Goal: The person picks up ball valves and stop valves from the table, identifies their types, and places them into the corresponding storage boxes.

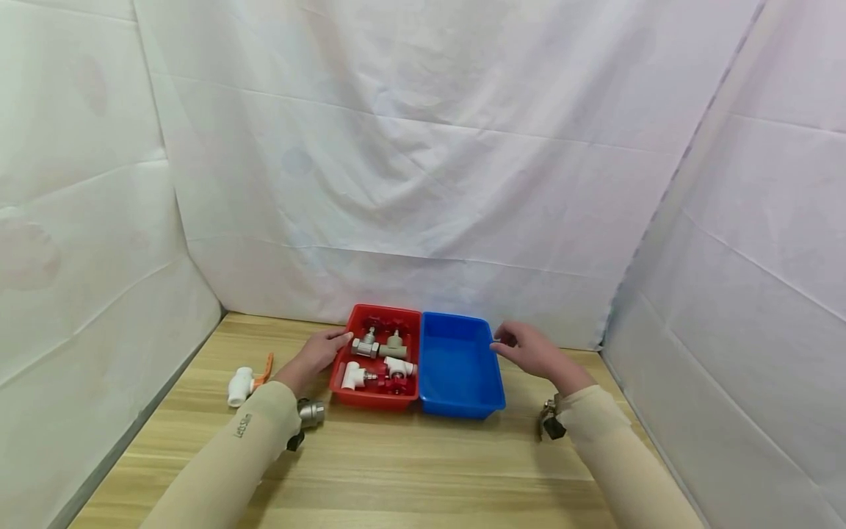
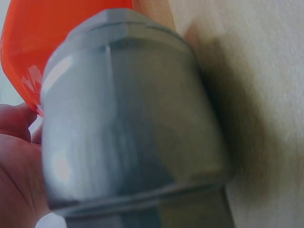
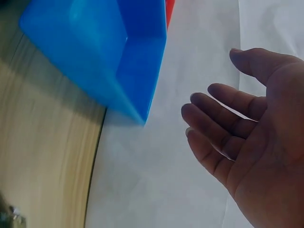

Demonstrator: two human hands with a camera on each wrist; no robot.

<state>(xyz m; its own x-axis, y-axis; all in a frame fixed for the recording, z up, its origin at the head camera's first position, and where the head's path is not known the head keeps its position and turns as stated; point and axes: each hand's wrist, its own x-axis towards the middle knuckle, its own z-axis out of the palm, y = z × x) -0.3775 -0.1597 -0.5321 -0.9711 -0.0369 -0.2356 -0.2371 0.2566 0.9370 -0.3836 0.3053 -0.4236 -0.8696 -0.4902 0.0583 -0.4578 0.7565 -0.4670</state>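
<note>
My left hand (image 1: 319, 353) holds the left rim of a red tray (image 1: 377, 400), thumb over the edge. Inside the tray lie several pipe valves: a metal one (image 1: 366, 347), a grey-green one (image 1: 393, 350) and white ones (image 1: 353, 377), with dark red handwheels. A blue tray (image 1: 459, 375) stands against its right side. By that tray's right rim is my right hand (image 1: 532, 350); in the right wrist view its fingers (image 3: 213, 118) are loosely bent, apart from the tray, with nothing in them. A metal fitting (image 2: 128, 118) covers much of the left wrist view, hiding part of my left hand.
A white ball valve with an orange lever (image 1: 241, 385) lies on the wooden table (image 1: 423, 470) left of my left arm. Another metal piece (image 1: 547, 420) sits by my right wrist. White cloth walls (image 1: 423, 184) enclose the back and both sides.
</note>
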